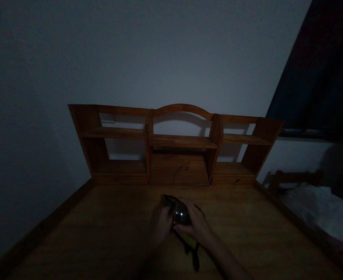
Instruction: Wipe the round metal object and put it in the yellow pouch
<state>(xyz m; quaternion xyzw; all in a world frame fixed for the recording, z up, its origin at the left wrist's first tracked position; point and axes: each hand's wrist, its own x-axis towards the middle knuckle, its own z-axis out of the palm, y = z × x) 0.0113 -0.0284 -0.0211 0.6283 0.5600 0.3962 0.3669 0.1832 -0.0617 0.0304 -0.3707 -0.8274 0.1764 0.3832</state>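
Observation:
The scene is very dark. Both hands meet over the middle of a wooden desk (pixel 107 233). My left hand (pixel 160 225) and my right hand (pixel 199 226) are wrapped round a small dark object (pixel 180 216) with a shiny spot on it. A dark strap or cord (pixel 195 259) hangs from it toward me, with a yellowish part under the right hand. What the object is cannot be made out.
A wooden shelf unit (pixel 177 142) with bare compartments stands at the back of the desk against a pale wall. To the right are a bed with white bedding (pixel 319 212), a wooden bed frame (pixel 290 177) and a dark curtain or window (pixel 319 77).

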